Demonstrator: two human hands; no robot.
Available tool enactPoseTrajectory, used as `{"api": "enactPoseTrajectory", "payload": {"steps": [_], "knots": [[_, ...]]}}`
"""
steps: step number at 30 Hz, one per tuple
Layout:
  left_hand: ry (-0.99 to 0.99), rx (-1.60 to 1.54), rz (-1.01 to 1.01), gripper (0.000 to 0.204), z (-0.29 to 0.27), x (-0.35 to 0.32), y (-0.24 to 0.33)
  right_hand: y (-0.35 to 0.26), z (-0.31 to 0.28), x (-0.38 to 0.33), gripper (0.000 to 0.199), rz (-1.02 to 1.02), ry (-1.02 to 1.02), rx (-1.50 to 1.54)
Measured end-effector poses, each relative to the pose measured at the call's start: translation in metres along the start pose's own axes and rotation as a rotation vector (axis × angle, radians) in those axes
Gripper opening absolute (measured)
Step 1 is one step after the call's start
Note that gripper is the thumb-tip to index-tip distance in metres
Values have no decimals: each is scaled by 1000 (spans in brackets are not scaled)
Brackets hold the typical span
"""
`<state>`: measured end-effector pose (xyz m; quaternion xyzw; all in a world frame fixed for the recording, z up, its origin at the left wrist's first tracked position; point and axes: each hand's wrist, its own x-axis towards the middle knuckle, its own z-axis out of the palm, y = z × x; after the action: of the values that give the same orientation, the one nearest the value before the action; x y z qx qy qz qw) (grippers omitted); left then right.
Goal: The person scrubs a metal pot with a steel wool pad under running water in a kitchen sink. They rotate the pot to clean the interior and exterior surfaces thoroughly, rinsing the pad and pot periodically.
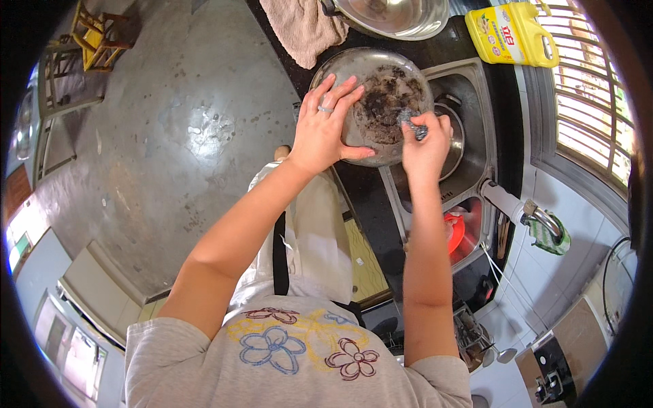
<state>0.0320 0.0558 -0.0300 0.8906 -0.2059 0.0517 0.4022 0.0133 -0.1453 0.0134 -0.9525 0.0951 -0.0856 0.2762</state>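
A round metal pan [354, 68] lies across the black counter and the left edge of the sink, its upward face stained with dark burnt patches. I cannot tell whether this is its inside or its underside. My left hand [326, 130], with a ring on one finger, spreads its fingers over the pan's left side. In my right hand [428, 146] a steel wool scrubber [413, 125] is pinched and pressed on the stained area near the pan's right side. Parts of the pan are hidden under both hands.
The steel sink [479, 102] holds a metal pot [456, 146] and a red plastic item [457, 231]. Beside it rises a faucet [544, 221] with a green cloth. A yellow jug [507, 34], a metal basin [401, 17] and a beige towel [305, 27] stand or lie on the far counter.
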Motion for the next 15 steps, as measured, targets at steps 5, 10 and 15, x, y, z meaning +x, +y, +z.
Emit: {"api": "enactPoseTrajectory", "payload": {"steps": [5,10,15], "knots": [[12,25,-11,109,3,-1,-1,-34,21,-23,26,-13,-64,87],[-4,10,-14,112,3,-1,1,-5,16,8,24,-42,103,-20],[-19,0,-22,111,2,-1,0,-15,29,17,23,-216,110,-61]]}}
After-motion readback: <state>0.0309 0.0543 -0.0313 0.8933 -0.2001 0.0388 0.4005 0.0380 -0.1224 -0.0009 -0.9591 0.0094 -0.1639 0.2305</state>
